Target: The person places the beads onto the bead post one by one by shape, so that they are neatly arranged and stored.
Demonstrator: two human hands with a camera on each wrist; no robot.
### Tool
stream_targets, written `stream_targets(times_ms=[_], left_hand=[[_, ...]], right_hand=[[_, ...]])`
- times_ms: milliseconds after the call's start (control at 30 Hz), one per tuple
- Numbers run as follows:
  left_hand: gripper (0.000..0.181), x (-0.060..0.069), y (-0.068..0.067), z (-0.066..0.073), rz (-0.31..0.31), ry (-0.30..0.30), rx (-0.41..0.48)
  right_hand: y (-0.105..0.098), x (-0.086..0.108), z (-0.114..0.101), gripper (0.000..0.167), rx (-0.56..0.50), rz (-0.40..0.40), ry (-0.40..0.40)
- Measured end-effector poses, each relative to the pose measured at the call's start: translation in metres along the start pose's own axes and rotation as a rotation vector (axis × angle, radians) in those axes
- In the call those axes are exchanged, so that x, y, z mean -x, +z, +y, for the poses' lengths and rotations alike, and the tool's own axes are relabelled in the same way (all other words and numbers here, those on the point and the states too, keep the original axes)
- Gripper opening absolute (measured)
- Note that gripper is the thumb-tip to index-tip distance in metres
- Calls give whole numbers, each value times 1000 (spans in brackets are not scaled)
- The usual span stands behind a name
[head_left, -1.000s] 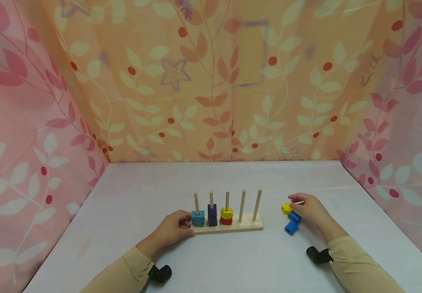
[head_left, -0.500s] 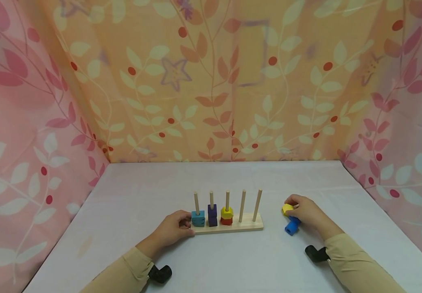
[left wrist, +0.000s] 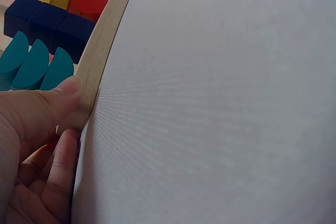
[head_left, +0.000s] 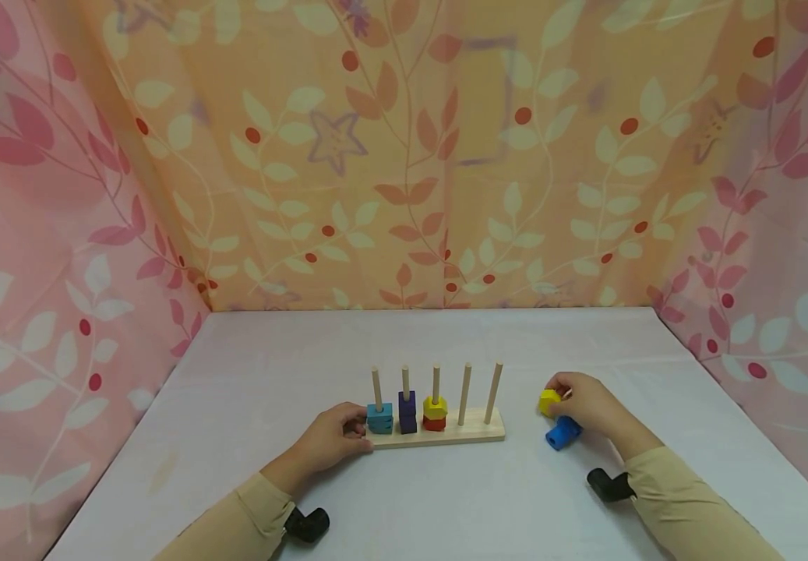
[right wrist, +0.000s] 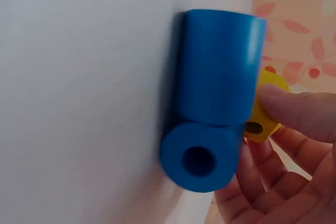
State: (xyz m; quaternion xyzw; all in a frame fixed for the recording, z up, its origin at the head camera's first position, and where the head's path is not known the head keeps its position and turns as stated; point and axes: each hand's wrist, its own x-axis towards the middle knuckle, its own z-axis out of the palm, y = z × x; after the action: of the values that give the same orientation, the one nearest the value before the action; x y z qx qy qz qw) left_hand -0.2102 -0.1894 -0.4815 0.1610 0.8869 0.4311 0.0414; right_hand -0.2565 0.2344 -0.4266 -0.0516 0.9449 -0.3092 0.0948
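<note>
In the head view my left hand point(head_left: 333, 435) grips the left end of a wooden peg board point(head_left: 477, 428); the left wrist view shows the thumb point(left wrist: 67, 86) on the base. The board carries several upright pegs. Teal half-round blocks point(head_left: 379, 418) fill the first, dark blue square blocks point(head_left: 407, 413) the second, and a yellow block point(head_left: 435, 407) over a red block point(head_left: 435, 425) the third. My right hand point(head_left: 589, 405) pinches a loose yellow hexagonal block point(right wrist: 270, 106) between thumb and fingers; a hole shows in it. Two blue cylinders point(right wrist: 220, 66) lie touching beside that hand.
A white cloth covers the table point(head_left: 432, 506). Floral curtains point(head_left: 404, 156) stand at the back and both sides. Black wrist devices point(head_left: 308, 525) hang at both sleeves. The two rightmost pegs point(head_left: 493, 393) are bare.
The right hand has come down and its fingers have closed on the yellow hexagonal block. The blue cylinders have shifted slightly. The left hand and peg board have stayed put.
</note>
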Motion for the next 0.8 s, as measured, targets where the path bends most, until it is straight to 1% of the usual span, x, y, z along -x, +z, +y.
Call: stream_targets(times_ms=[100, 300, 467, 567, 667, 800], left_hand=[[43, 1, 0, 2, 6, 7, -2], [42, 2, -1, 4, 17, 22, -13], [42, 2, 0, 4, 13, 14, -10], [42, 2, 0, 5, 12, 21, -8], [42, 3, 0, 6, 10, 16, -8], [42, 3, -1, 8, 9, -3, -7]], right_hand=[[-4, 2, -5, 22, -49, 11, -19], [-11, 10, -19, 26, -162, 37, -100], [-20, 21, -38, 31, -257, 23, -155], [-27, 27, -49, 32, -308, 11, -192], [-33, 31, -61, 31, -363, 12, -239], [-38, 34, -81, 30, -453, 6, -323]])
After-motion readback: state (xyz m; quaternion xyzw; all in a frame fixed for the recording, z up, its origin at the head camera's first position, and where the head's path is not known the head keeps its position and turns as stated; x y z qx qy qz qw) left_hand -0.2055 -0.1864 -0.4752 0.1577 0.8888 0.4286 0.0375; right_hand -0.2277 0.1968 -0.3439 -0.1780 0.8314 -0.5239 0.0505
